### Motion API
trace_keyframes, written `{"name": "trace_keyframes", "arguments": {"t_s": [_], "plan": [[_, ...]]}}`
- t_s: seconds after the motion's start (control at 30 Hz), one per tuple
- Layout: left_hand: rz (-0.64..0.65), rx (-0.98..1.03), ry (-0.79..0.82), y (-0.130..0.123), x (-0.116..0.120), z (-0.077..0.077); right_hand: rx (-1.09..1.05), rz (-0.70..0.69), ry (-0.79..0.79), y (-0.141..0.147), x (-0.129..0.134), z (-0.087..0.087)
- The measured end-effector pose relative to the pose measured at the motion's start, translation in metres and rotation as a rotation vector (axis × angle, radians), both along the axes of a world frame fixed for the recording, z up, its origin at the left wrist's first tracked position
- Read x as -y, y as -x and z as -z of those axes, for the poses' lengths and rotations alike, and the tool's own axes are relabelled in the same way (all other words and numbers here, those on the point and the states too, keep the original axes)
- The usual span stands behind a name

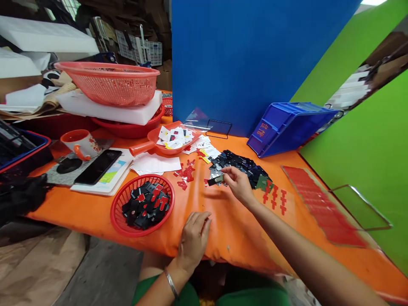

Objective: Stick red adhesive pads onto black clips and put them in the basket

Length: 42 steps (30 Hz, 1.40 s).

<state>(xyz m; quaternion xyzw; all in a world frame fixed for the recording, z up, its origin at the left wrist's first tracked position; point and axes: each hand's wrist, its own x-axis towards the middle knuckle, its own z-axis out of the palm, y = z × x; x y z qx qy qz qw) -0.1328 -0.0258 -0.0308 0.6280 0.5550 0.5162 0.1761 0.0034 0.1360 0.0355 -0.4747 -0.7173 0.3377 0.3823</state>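
Black piece (216, 180) pinched in the right hand's (237, 185) grip, over the counter (223, 229) near a big black heap (244, 165) likely left to do, with lots likely done in the red basket (140, 233), and the left hand (193, 238) loose and bare.

1. Small flat black-and-silver piece (216, 180), raised above the orange table (236, 229), almost level.
2. Loose heap of dark pieces (244, 163), toward the far edge.
3. Red tabs (185, 174), scattered left of it.
4. Black pieces (146, 208), some red-marked, jumbled in a basket (118, 221), near edge.
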Motion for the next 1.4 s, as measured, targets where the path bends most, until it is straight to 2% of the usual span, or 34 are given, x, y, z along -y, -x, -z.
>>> {"name": "trace_keyframes", "arguments": {"t_s": [0.1,0.2,0.33,0.43,0.5,0.57,0.67,0.73,0.87,1.03,1.23,1.4], "plan": [[-0.013,0.129,0.094,0.003,-0.002,-0.009,-0.14,-0.033,0.114,-0.02,0.036,-0.001],[0.021,0.268,0.25,0.0,-0.007,-0.025,-0.17,-0.044,0.187,-0.033,0.07,-0.001],[0.253,0.413,0.531,-0.017,-0.013,-0.042,-0.08,-0.045,0.174,-0.043,0.106,0.004],[0.357,0.563,0.741,-0.03,-0.016,-0.043,-0.069,-0.044,0.179,-0.054,0.119,0.011],[0.341,0.678,0.861,-0.037,-0.018,-0.041,-0.079,0.032,0.17,-0.071,0.115,0.017],[0.321,0.762,0.915,-0.042,-0.019,-0.039,-0.046,0.185,0.121,-0.095,0.101,0.024],[0.329,0.846,0.895,-0.051,-0.021,-0.04,0.096,0.449,0.016,-0.136,0.071,0.032],[0.345,0.879,0.892,-0.059,-0.024,-0.041,0.244,0.555,-0.012,-0.156,0.051,0.035],[0.344,0.883,0.919,-0.077,-0.031,-0.043,0.386,0.53,0.013,-0.168,0.024,0.038],[0.358,0.879,0.909,-0.092,-0.042,-0.042,0.425,0.499,0.077,-0.163,0.012,0.039],[0.334,0.832,0.957,-0.092,-0.046,-0.04,0.456,0.526,0.116,-0.163,0.013,0.041],[0.34,0.81,0.91,-0.102,-0.063,-0.051,0.513,0.543,-0.009,-0.157,0.024,0.046]]}}
